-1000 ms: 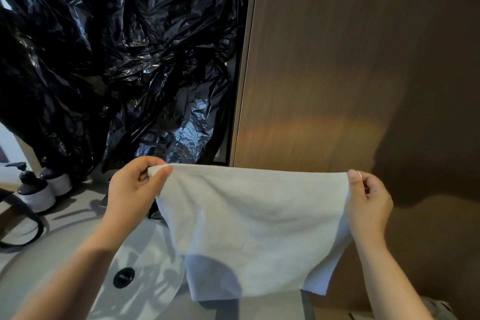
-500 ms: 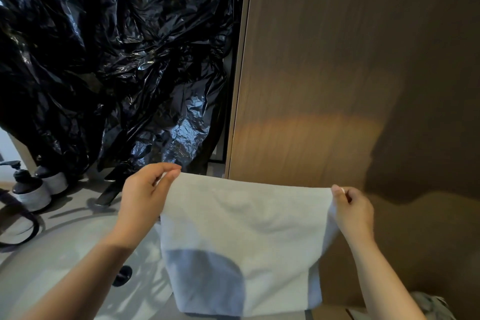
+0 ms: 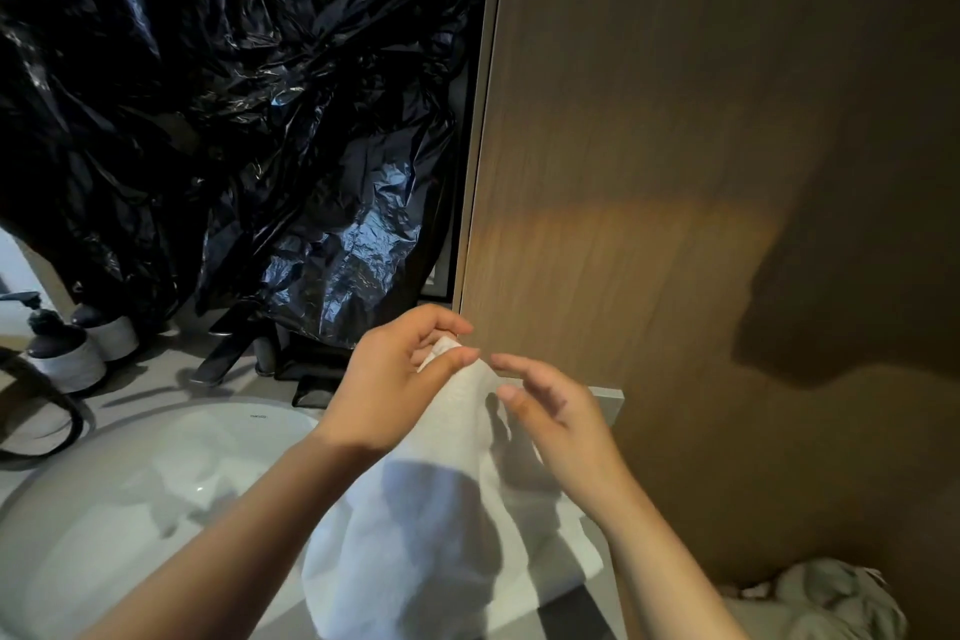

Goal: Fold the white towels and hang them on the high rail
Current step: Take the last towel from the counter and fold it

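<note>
A white towel (image 3: pixel 441 525) hangs folded in half in front of me, over the edge of the basin. My left hand (image 3: pixel 395 379) pinches its top corners together between thumb and fingers. Just to the right, my right hand (image 3: pixel 550 411) hovers beside the towel's top with its fingers straight and spread, holding nothing. No rail is in view.
A white basin (image 3: pixel 130 509) lies at the lower left, with a black faucet (image 3: pixel 223 353) and two soap bottles (image 3: pixel 67 353) behind it. Black plastic sheeting (image 3: pixel 234 94) covers the upper left. A wooden panel (image 3: pixel 701 172) fills the right. Crumpled cloth (image 3: pixel 831 598) lies at the lower right.
The hands came together from holding the towel stretched wide. The right hand passed its corner to the left hand and let go, so the towel now hangs doubled.
</note>
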### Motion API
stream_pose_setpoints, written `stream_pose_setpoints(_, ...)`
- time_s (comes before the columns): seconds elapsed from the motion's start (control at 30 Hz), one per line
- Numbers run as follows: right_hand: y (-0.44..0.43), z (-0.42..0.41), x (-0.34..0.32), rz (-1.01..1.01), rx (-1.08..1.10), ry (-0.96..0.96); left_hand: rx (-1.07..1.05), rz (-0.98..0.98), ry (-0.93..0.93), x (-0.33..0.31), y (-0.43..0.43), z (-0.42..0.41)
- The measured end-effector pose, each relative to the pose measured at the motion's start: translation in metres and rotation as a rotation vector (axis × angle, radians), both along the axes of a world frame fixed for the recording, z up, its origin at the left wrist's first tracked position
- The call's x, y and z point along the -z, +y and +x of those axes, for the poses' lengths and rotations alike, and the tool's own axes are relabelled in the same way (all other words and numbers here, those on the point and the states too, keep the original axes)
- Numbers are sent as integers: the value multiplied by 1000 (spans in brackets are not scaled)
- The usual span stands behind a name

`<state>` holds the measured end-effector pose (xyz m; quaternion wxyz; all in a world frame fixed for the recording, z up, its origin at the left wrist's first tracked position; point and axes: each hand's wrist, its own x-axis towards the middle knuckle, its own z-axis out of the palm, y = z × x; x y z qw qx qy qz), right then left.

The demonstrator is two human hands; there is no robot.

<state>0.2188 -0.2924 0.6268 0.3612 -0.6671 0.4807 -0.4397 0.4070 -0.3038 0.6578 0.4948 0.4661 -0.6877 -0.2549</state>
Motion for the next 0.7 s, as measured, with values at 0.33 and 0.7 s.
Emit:
stream_pose_setpoints(0.33, 3, 4, 4, 16, -12, -129, 48, 320, 244, 13, 19, 7)
stream_pose_setpoints(0.7, 5, 17, -15, -14, -95, -121, 28, 198, 278, 26, 31, -3)
